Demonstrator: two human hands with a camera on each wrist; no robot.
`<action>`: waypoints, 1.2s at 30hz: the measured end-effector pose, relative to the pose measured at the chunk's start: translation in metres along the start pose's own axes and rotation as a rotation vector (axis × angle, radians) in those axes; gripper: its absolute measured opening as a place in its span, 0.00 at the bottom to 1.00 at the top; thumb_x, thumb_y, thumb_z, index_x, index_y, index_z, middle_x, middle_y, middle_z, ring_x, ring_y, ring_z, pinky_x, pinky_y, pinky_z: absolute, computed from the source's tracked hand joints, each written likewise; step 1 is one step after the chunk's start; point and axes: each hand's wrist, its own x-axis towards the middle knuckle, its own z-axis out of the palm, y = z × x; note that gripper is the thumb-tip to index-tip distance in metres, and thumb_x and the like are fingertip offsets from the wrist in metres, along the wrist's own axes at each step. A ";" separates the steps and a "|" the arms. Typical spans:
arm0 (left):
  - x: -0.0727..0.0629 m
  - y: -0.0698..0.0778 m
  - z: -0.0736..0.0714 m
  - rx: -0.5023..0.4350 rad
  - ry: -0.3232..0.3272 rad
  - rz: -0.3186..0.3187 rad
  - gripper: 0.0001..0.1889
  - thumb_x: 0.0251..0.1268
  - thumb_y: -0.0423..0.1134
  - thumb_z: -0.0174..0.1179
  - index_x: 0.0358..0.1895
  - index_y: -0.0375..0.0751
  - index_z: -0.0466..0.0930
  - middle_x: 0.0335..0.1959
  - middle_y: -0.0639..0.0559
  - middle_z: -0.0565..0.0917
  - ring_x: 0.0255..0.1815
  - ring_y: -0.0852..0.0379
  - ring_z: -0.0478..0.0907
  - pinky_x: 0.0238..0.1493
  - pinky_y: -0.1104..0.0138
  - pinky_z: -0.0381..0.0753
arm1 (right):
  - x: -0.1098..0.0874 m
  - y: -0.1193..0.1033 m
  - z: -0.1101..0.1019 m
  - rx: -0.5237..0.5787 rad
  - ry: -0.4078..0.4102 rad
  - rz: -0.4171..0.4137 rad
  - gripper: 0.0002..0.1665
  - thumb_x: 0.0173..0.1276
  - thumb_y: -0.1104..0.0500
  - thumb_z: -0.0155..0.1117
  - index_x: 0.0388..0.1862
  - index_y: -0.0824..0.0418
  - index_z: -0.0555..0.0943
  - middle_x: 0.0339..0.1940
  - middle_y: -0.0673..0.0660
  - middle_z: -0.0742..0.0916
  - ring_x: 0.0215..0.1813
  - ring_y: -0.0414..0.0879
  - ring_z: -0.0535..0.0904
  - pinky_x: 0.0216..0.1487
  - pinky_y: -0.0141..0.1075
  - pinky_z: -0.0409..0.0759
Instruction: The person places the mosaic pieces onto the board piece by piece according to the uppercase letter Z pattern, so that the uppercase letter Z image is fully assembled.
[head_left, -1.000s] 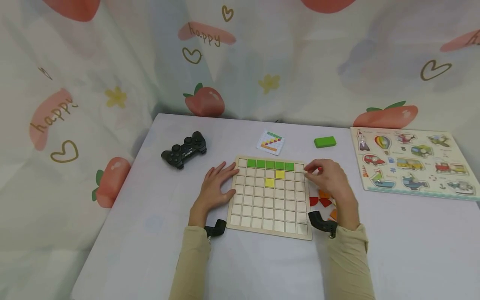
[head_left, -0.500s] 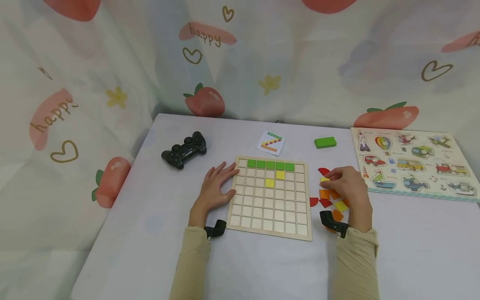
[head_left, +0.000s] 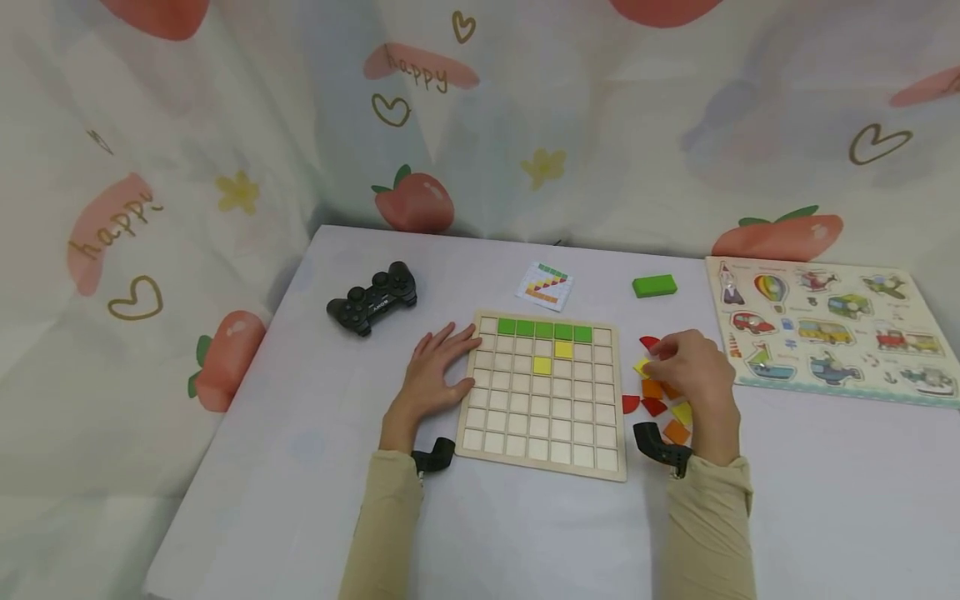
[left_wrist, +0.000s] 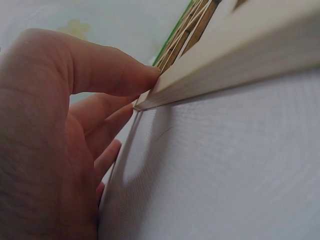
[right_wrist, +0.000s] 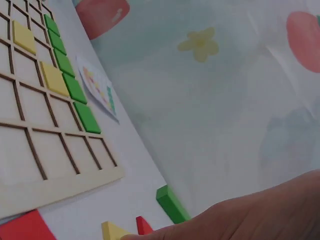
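My left hand [head_left: 429,379] rests at the left edge of a wooden grid board [head_left: 517,423], fingers spread. In the left wrist view its thumb [left_wrist: 115,70] touches the board's frame [left_wrist: 210,70]. Green square tiles [head_left: 544,330] line the top row, and two yellow tiles [head_left: 563,350] lie lower in the grid. Right of the board, my right hand [head_left: 693,367] pinches a yellow tile [head_left: 642,367] over the loose pile. The right wrist view shows the tip of that yellow tile [right_wrist: 112,231] against the thumb; the other fingers are mostly hidden.
Loose red [head_left: 654,407] and orange pieces [head_left: 677,431] lie by the right hand. Behind the board are a pattern card [head_left: 546,287] and a green block [head_left: 655,286]. A black game controller [head_left: 372,298] lies back left, a picture puzzle board [head_left: 832,329] right.
My right hand has moved from the board's upper right edge to the loose pieces, where a yellow tile has turned at its fingertips. The left hand stays on the board.
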 end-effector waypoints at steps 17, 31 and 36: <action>0.001 0.001 -0.003 0.002 0.006 0.002 0.34 0.53 0.44 0.60 0.69 0.50 0.72 0.75 0.57 0.64 0.79 0.51 0.50 0.77 0.51 0.42 | 0.003 0.000 0.003 0.044 -0.023 0.054 0.22 0.62 0.54 0.70 0.44 0.71 0.82 0.37 0.67 0.84 0.37 0.58 0.75 0.34 0.46 0.73; 0.001 0.000 -0.001 0.001 0.000 -0.004 0.34 0.53 0.44 0.60 0.70 0.51 0.72 0.76 0.58 0.63 0.79 0.52 0.49 0.77 0.52 0.41 | 0.003 -0.012 0.006 0.051 -0.013 -0.032 0.17 0.61 0.54 0.68 0.41 0.67 0.80 0.34 0.62 0.84 0.28 0.51 0.75 0.24 0.38 0.72; 0.001 0.000 0.001 -0.004 -0.008 -0.007 0.34 0.53 0.44 0.60 0.70 0.51 0.72 0.76 0.59 0.63 0.79 0.53 0.49 0.77 0.51 0.41 | 0.002 -0.022 0.009 0.123 -0.032 -0.136 0.15 0.68 0.55 0.63 0.46 0.66 0.78 0.43 0.66 0.82 0.38 0.56 0.77 0.31 0.39 0.75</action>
